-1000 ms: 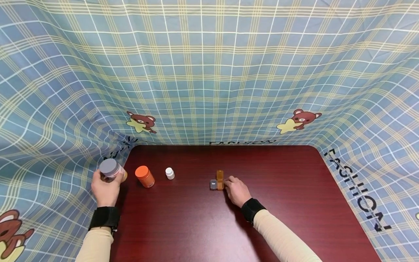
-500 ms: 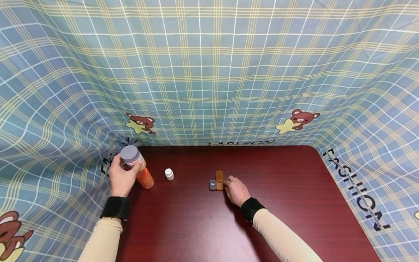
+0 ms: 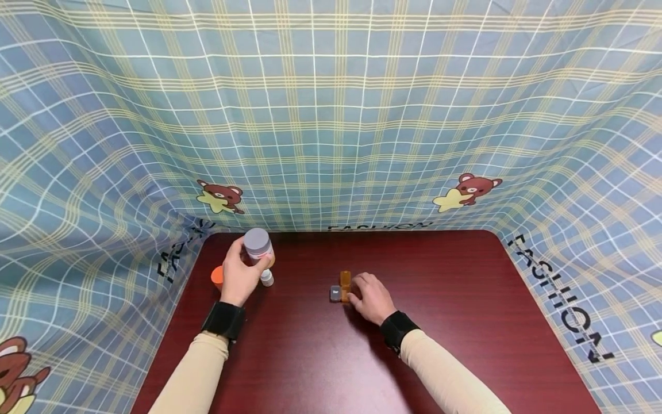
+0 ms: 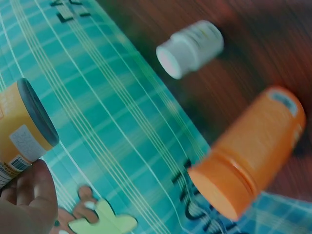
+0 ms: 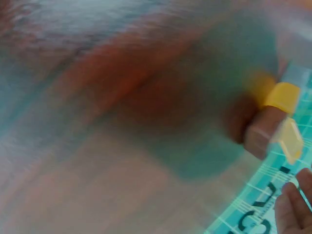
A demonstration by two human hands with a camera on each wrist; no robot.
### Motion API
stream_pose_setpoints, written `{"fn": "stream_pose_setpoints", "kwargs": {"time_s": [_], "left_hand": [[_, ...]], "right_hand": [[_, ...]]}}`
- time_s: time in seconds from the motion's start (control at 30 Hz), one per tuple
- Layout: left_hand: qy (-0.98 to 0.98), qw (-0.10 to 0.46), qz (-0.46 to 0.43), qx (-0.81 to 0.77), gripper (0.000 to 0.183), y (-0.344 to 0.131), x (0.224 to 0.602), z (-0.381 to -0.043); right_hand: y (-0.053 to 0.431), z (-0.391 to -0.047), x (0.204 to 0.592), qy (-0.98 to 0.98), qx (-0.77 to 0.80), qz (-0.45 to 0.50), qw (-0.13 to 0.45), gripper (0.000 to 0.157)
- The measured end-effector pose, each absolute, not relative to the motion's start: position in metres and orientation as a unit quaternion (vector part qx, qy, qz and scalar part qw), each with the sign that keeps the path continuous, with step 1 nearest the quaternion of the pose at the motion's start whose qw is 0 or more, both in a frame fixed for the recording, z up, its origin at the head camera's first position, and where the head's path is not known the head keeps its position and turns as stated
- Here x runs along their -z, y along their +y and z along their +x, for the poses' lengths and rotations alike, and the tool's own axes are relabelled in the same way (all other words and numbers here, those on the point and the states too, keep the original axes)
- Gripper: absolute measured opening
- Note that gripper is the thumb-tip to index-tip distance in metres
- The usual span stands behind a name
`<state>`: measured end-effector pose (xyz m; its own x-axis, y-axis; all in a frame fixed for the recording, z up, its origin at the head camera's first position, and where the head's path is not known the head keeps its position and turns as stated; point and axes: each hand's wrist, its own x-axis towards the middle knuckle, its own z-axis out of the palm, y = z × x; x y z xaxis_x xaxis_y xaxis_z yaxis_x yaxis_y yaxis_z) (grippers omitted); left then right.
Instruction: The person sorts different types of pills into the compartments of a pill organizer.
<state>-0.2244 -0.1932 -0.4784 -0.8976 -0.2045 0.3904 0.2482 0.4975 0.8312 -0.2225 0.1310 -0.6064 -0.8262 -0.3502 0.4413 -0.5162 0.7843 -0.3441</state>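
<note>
My left hand (image 3: 239, 276) grips a supplement jar (image 3: 257, 244) with a grey lid and holds it up over the table's left part. In the left wrist view, the yellow label of this jar and fingers (image 4: 41, 187) against it appear at the left edge. Below it stands a small white bottle (image 3: 266, 278), partly covered in the head view. An orange bottle (image 3: 217, 277) is half hidden behind the left hand. Beside a small pill box (image 3: 345, 279), my right hand (image 3: 373, 299) has loosely bent fingers, its thumb right at the box's edge. The box's amber lid stands raised; its grey compartment (image 3: 335, 293) is closed.
A dark red table (image 3: 310, 356) carries everything. A blue plaid curtain (image 3: 331, 144) with bear prints hangs around its back and sides. Much of the right wrist view is blurred.
My left hand has carried the jar rightward from beyond the table's left edge, past the orange bottle, to above the white bottle. The right hand's fingers have shifted slightly at the pill box.
</note>
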Motion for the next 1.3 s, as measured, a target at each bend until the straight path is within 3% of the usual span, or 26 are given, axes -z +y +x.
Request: {"fn": "stream_pose_setpoints", "kwargs": {"time_s": [0.13,0.57,0.9,1.3], "left_hand": [[-0.837,0.223,-0.024,0.499,0.060,-0.177,0.480,-0.227],[-0.841,0.173,-0.075,0.507,0.061,-0.120,0.503,-0.223],[-0.844,0.143,-0.095,0.509,0.060,-0.089,0.513,-0.212],[-0.827,0.127,-0.111,0.537,0.059,-0.071,0.522,-0.206]], "right_hand": [[0.124,-0.224,0.593,-0.920,-0.252,0.239,0.182,0.042],[0.100,-0.224,0.550,-0.884,-0.387,0.231,0.128,0.063],[0.094,-0.222,0.546,-0.851,-0.452,0.238,0.120,0.071],[0.097,-0.219,0.547,-0.847,-0.451,0.249,0.129,0.069]]}}
